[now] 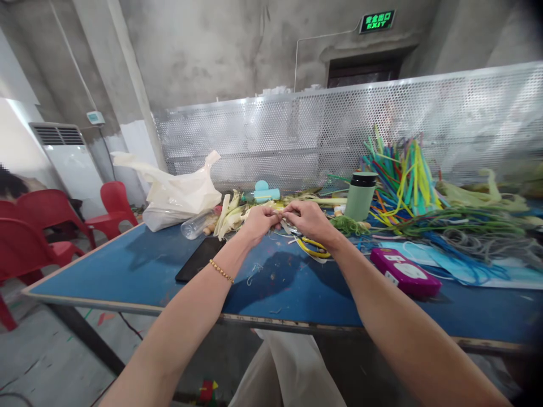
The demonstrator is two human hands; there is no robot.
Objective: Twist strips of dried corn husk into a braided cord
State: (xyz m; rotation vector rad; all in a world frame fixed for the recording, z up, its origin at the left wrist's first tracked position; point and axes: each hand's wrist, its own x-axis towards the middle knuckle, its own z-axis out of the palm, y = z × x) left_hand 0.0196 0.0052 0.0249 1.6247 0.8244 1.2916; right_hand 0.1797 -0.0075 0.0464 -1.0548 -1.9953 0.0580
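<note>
Both my hands meet above the blue table (139, 271), fingertips pinched together. My left hand (259, 221), with a gold bead bracelet on the wrist, and my right hand (309, 219) are closed on a small pale strip between them; I cannot make out what it is. Just under my right hand lie yellow-handled scissors (314, 247). Pale corn-husk leaves (231, 216) lie just beyond my left hand.
A black tablet (199, 259) lies left of my arms, a magenta box (405, 272) to the right. Behind stand a green bottle with black cap (360, 195), a teal bottle (262, 194), a plastic bag (178, 189), coloured strips (403, 175) and green cords (458, 223). Red chairs (46, 223) stand left.
</note>
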